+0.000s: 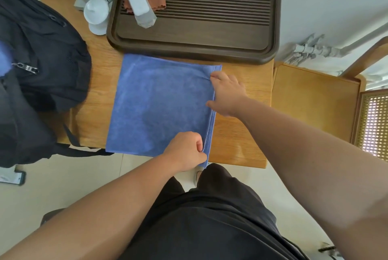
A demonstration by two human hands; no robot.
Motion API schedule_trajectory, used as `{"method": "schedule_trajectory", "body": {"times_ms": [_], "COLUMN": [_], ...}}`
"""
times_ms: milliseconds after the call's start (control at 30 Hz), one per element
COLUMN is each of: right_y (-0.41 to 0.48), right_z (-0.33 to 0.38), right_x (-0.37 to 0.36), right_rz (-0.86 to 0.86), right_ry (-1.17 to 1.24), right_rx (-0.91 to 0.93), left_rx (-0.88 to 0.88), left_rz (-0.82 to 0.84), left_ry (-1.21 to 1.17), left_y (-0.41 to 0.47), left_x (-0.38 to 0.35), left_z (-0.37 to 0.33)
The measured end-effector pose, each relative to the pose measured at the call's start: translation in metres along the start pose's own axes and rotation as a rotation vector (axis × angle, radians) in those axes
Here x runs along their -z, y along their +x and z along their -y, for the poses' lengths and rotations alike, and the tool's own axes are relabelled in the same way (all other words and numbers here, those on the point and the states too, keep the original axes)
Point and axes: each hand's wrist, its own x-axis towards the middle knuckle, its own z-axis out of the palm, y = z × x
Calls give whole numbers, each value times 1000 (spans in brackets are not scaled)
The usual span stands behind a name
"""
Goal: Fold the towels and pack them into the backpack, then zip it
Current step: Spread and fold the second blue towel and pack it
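The blue towel (159,104) lies flat and doubled on the wooden table (237,133), its near edge hanging slightly over the table's near side. At its near right corner the left hand (184,150) is bent inward at the wrist, with curled fingers pinching the layered hem. Farther along the same right edge, the right hand (226,91) reaches in from the right, palm down, fingers curled over the hem and thumb on it. A black backpack (42,49) sits to the left, and a dark tray (210,35) just beyond the towel.
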Motion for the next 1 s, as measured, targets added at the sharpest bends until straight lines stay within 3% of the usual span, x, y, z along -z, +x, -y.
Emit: {"method": "schedule_trajectory", "body": {"times_ms": [167, 333, 600, 667, 767, 833, 933, 1000], "right_y": [-7, -11, -17, -17, -15, -15, -17, -20], "right_z": [-4, -11, -17, -13, -3, 5, 11, 8], "right_x": [15, 15, -13, -16, -20, -27, -42, -47], "right_rz": [-84, -83, -5, -43, -108, -49, 70, 74], "right_ry": [0, -29, -199, -202, -150, -170, -218, -210], "right_rx": [24, 5, -93, -131, -91, -13, -17, -44], "left_rx": [-18, -26, 55, 83, 44, -4, -35, -19], "left_rz": [-45, 21, 283, 189, -149, -317, -438, -434], "left_ry": [-57, -59, -331, -352, -192, -64, 169, 335], "left_y": [-13, -14, 10, 13, 22, 30, 44, 52], "left_x": [15, 9, -17, -8, 15, 33, 61, 78], "left_z": [-8, -17, -5, -3, 13, 29, 48, 55]}}
